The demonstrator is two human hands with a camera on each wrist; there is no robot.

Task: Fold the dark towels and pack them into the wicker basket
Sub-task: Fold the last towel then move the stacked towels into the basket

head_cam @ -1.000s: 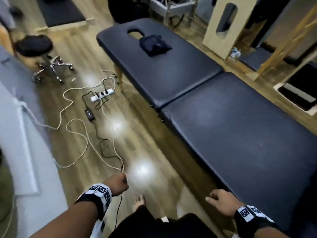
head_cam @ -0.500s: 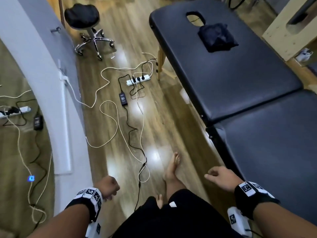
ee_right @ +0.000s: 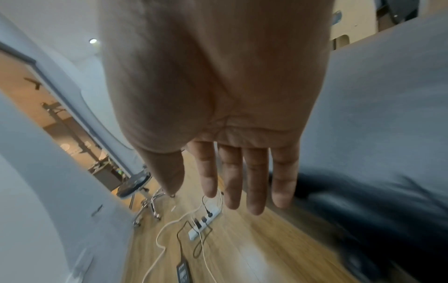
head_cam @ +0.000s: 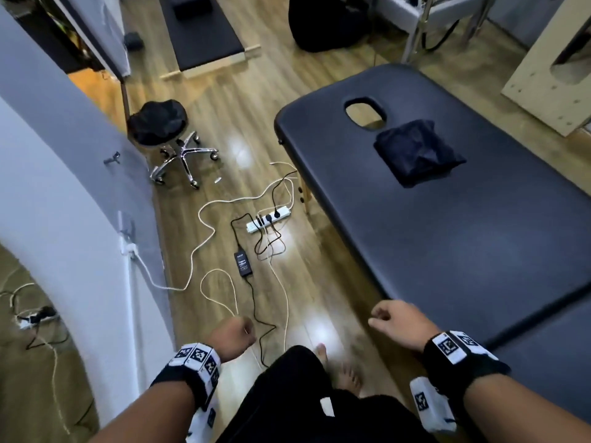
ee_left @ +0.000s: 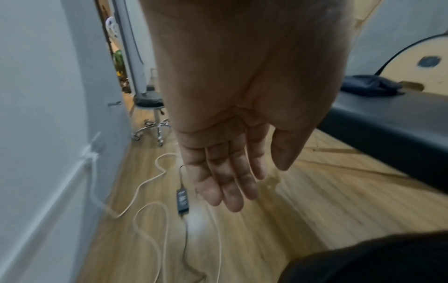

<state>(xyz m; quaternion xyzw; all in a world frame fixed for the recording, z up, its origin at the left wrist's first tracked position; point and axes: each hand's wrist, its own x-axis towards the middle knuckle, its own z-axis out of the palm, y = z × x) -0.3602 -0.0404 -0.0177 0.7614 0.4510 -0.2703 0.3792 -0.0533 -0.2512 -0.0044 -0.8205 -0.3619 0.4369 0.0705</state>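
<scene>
Both hands, left hand [ee_left: 232, 153] and right hand [ee_right: 237, 153], hang relaxed, empty.

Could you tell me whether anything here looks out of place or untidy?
Yes: loose cables and a power strip sprawl across the floor in the walkway beside the massage table, just ahead of the person's feet. The dark towel lies bunched near the face hole. No wicker basket is in view.

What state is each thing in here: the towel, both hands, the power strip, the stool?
dark towel: bunched, unfolded, lying on the massage table beside the face hole.
left hand: empty, fingers relaxed, over the floor.
right hand: empty, fingers relaxed, at the table's edge.
power strip: on the floor, plugs inserted.
stool: upright by the wall.
wicker basket: not in view.
</scene>
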